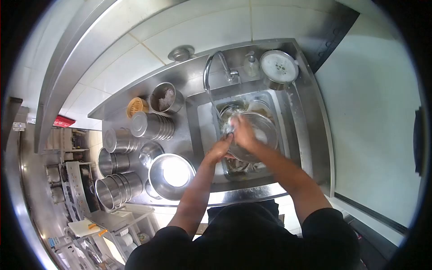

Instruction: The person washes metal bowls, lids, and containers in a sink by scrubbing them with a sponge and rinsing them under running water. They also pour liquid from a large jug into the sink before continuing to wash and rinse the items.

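The left hand (219, 150) grips the steel bowl (262, 133) at eight o'clock, the right hand (243, 131), grip unclear, at ten amid foam (230, 124)

Bright light, white glare in a steel bowl (172, 176), bowed edges, black corners, slightly blurred hands (243, 131).

Centre of the frame, here's the sink (195, 130), a bowl (265, 123) inside it, left hand (219, 149) at the bowl's left edge, right hand (243, 132) over its upper-left part, the faucet (207, 74) arching in from behind! Over to the upper right, a soap bottle (251, 66) stands right of the faucet, a foam-filled pot (274, 84) just beside it. Now left, where the bench (183, 128) carries stacked pots (150, 126), a basket (137, 107) and an open pot (178, 101) behind them, a basin (155, 180) to the right of the lowest stack.
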Available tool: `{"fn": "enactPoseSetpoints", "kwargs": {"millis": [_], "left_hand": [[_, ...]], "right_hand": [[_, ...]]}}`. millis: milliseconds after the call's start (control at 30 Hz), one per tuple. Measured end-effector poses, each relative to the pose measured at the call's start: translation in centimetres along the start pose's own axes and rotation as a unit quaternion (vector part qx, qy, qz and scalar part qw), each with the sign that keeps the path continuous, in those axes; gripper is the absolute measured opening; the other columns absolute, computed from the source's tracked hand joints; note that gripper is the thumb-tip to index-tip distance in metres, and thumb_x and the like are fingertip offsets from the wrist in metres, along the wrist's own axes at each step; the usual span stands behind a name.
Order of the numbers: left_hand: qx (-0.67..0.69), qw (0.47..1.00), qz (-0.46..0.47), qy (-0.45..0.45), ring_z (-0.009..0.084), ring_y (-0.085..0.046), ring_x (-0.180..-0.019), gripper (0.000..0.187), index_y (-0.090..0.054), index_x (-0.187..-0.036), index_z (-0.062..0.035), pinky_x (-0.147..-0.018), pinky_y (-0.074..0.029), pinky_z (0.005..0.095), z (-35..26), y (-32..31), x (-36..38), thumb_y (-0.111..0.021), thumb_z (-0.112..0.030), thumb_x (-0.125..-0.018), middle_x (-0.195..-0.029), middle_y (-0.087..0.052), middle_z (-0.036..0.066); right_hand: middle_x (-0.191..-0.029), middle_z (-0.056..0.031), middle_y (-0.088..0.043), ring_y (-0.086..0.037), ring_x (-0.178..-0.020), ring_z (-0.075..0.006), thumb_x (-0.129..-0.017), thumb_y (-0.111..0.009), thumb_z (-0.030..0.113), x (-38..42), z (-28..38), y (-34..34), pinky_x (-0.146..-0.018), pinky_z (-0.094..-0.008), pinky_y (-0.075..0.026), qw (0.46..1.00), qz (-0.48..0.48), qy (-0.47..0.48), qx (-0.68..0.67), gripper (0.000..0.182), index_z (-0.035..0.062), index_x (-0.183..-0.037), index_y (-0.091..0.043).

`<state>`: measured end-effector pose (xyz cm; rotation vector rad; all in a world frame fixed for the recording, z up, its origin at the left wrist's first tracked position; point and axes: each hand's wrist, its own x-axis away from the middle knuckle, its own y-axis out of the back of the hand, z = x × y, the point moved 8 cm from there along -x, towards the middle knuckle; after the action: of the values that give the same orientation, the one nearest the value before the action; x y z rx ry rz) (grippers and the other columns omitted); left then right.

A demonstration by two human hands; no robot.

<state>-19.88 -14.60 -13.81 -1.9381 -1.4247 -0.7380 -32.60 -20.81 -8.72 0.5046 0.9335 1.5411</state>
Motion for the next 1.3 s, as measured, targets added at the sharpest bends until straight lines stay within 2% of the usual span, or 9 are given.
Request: {"fn": "enactPoseSetpoints", "kwargs": {"millis": [133,233,400,533,633,767,933,1033,1300], "left_hand": [[-0.022,0.997,-0.046,-0.054,0.0326,-0.066,-0.110,0.072,-0.027,-0.155,-0.0009,-0.076,-0.064,0.0415,-1.8,2.1,1.6,-0.045,-0.049,-0.105,-0.140,-0.052,0.023],[-0.138,0.981,-0.108,-0.086,0.0312,-0.067,-0.109,0.069,-0.031,-0.154,-0.0014,-0.075,-0.063,0.0384,-4.6,2.0,3.6,-0.046,-0.047,-0.106,-0.134,-0.057,0.022],[-0.228,0.946,-0.134,-0.189,0.0378,-0.065,-0.116,0.058,-0.043,-0.150,-0.0065,-0.087,-0.058,0.0439,-5.8,2.2,-0.3,-0.049,-0.042,-0.105,-0.125,-0.064,0.029],[-0.356,0.888,-0.219,-0.192,0.0419,-0.062,-0.120,0.051,-0.048,-0.148,-0.0097,-0.100,-0.050,0.0468,-12.9,4.5,1.6,-0.049,-0.036,-0.104,-0.126,-0.063,0.031],[-0.419,0.836,-0.285,-0.210,0.0449,-0.063,-0.112,0.044,-0.053,-0.143,-0.0151,-0.098,-0.050,0.0488,-15.2,7.6,-0.6,-0.052,-0.027,-0.101,-0.121,-0.065,0.028],[-0.514,0.774,-0.257,-0.265,0.0424,-0.065,-0.110,0.044,-0.055,-0.142,-0.0217,-0.098,-0.050,0.0489,-23.1,5.0,1.4,-0.052,-0.021,-0.099,-0.124,-0.067,0.022],[-0.598,0.618,-0.305,-0.408,0.0365,-0.058,-0.125,0.046,-0.054,-0.142,-0.0262,-0.103,-0.047,0.0503,-26.0,1.7,3.6,-0.050,-0.014,-0.098,-0.139,-0.060,0.014],[-0.617,0.562,-0.362,-0.415,0.0340,-0.050,-0.134,0.050,-0.053,-0.143,-0.0265,-0.106,-0.045,0.0515,-24.1,2.9,6.4,-0.055,-0.014,-0.094,-0.148,-0.052,0.010],[-0.259,0.785,-0.232,-0.513,0.0297,-0.056,-0.131,0.047,-0.057,-0.140,-0.0079,-0.108,-0.045,0.0376,-18.9,13.9,7.1,-0.056,-0.005,-0.093,-0.137,-0.061,0.017]], "right_hand": [[-0.120,-0.0208,-0.062,-0.059,-0.115,-0.0410,-0.079,-0.067,0.008,4.1,2.2,-1.1,-0.096,-0.0510,-0.049,0.953,0.296,0.031,-0.064,0.033,0.0051,-0.111,-0.063],[-0.119,-0.0188,-0.064,-0.061,-0.112,-0.0409,-0.080,-0.068,0.012,4.2,-3.7,-0.5,-0.095,-0.0491,-0.050,0.919,0.331,0.025,0.214,0.038,0.0041,-0.117,-0.064],[-0.108,-0.0191,-0.068,-0.062,-0.110,-0.0385,-0.084,-0.067,0.022,-0.1,-0.2,0.4,-0.093,-0.0480,-0.051,0.999,0.025,-0.020,-0.003,0.038,0.0087,-0.119,-0.065],[-0.110,-0.0208,-0.066,-0.065,-0.106,-0.0381,-0.085,-0.064,0.025,3.9,2.5,-3.2,-0.092,-0.0508,-0.051,0.952,0.260,-0.036,-0.158,0.037,0.0110,-0.120,-0.063],[-0.109,-0.0185,-0.068,-0.064,-0.105,-0.0403,-0.085,-0.064,0.026,3.3,0.6,3.3,-0.092,-0.0505,-0.051,0.948,0.319,-0.012,0.005,0.033,0.0115,-0.115,-0.065],[-0.123,-0.0174,-0.063,-0.059,-0.112,-0.0382,-0.084,-0.066,0.025,-4.4,-3.7,16.4,-0.098,-0.0484,-0.049,0.993,-0.039,-0.071,0.087,0.036,0.0087,-0.116,-0.065],[-0.140,-0.0196,-0.055,-0.050,-0.130,-0.0423,-0.083,-0.067,0.025,-12.2,-3.3,24.0,-0.111,-0.0524,-0.039,0.963,-0.047,-0.052,0.259,0.052,0.0081,-0.131,-0.060],[-0.150,-0.0212,-0.047,-0.042,-0.140,-0.0423,-0.085,-0.067,0.028,-12.8,-0.3,17.3,-0.116,-0.0512,-0.034,0.989,0.087,0.004,0.116,0.063,0.0094,-0.143,-0.052],[-0.139,-0.0185,-0.059,-0.060,-0.121,-0.0392,-0.089,-0.062,0.016,-14.3,10.3,4.6,-0.102,-0.0426,-0.050,0.990,0.110,0.082,-0.010,0.053,0.0098,-0.141,-0.056]]}}
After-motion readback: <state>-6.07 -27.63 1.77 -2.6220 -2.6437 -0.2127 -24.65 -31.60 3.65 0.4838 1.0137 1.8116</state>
